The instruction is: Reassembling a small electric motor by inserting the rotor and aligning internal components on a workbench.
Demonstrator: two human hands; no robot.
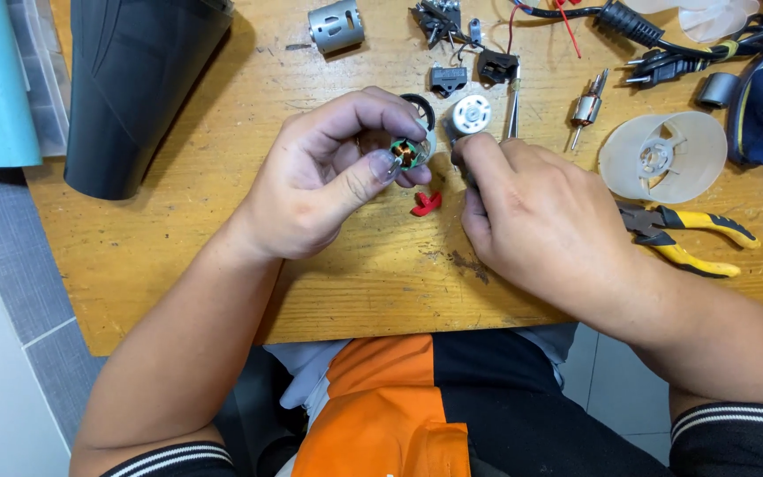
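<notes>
Left hand (328, 177): curled closed, thumb and fingertips pinching a small motor rotor (408, 155) with green insulation and copper windings, held above the table (178, 256).

Right hand (540, 216): closed in a fist-like grip around a slim tool whose body is hidden by the fingers; its tip cannot be made out. It sits just beside the rotor, to the right.

Round white motor end cap (471, 114): just above the right hand's fingertips, close to the rotor; whether it touches either hand cannot be told.

Black ring (420, 106): behind the left hand's fingers, partly hidden.

Red plastic clip (426, 204): on the table between the two hands, just below the rotor.

Tweezers (513, 110): lying beyond the right hand, beside the end cap.

Second armature with shaft (585, 110): farther out, right of the tweezers.

Translucent white fan housing (664, 155): right of the right hand, near it.

Yellow-and-black pliers (686, 238): on the table, touching or just under the right hand's outer edge.

Grey metal motor can (336, 25): well beyond the left hand.

Small black switch parts (472, 72): beyond both hands.

Black power cable with plug (664, 44): far right, beyond the right hand.

Dark tapered casing (134, 88): well to the left of the left hand.
</notes>
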